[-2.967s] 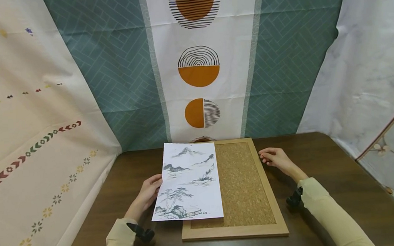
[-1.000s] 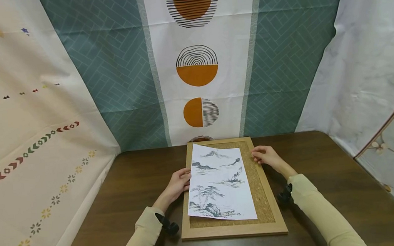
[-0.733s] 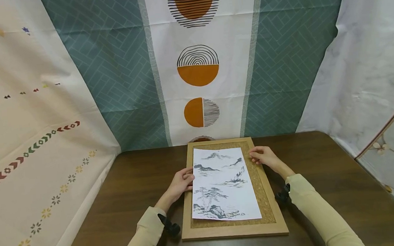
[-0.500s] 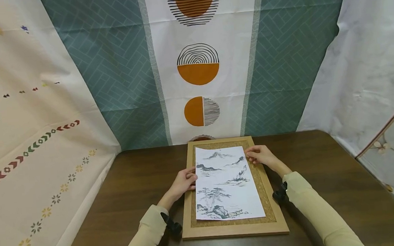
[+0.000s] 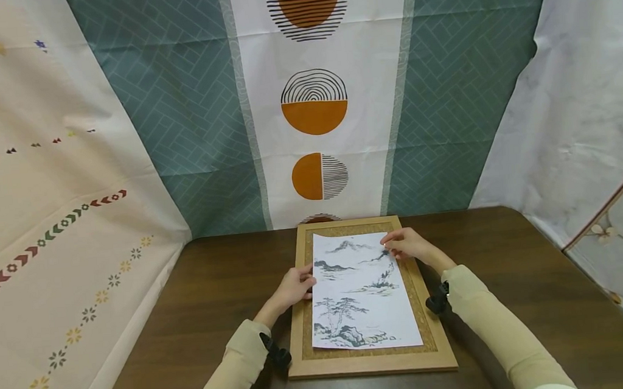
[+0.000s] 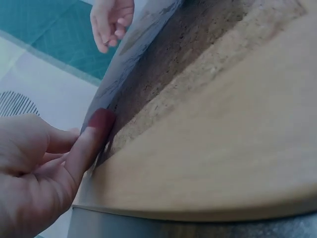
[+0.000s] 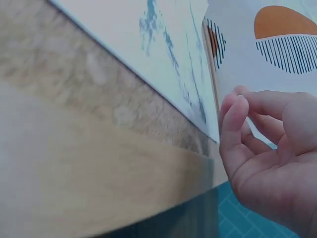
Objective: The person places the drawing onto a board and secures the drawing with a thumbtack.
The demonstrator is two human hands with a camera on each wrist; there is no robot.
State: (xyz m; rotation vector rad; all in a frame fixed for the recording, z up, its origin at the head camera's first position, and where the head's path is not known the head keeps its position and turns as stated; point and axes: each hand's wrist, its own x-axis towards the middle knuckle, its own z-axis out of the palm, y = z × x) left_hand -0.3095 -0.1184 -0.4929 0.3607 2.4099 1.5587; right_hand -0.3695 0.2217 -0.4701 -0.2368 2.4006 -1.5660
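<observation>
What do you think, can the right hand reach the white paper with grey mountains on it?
Probably yes. The bare right hand is by the upper right corner of the white paper, and nothing seems to stand between them; the left hand holds the opposite edge, out of the way.

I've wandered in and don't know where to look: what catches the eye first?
Probably the white sheet with its ink landscape, over a wood-framed cork board on the table. The left hand holds the sheet's left edge; the right hand is near its upper right corner. Behind, orange and black circles run down the middle of the hanging cloth.
</observation>
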